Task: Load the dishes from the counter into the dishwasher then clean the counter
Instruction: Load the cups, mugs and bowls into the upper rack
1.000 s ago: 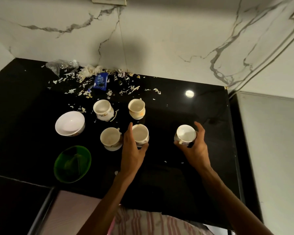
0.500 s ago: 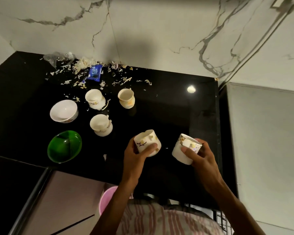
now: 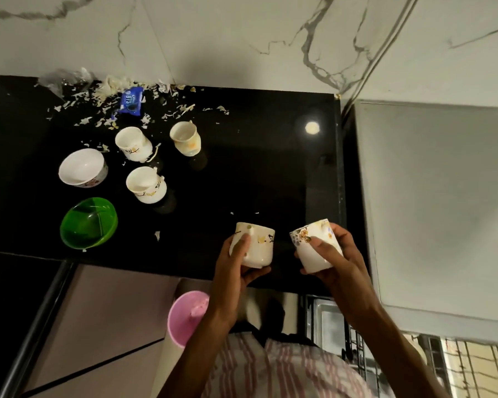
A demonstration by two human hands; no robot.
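I am gripping a white gold-patterned ceramic cup in my left hand and a white floral ceramic cup in my right hand, both over the glossy black table near its front edge; I am keeping them apart and level while lowering.

black counter, green bowl, white bowl, blue wrapper, pink cup, grey-veined white wall

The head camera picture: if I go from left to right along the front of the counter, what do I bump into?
Green bowl → cup in the left hand → flowery cup in the right hand.
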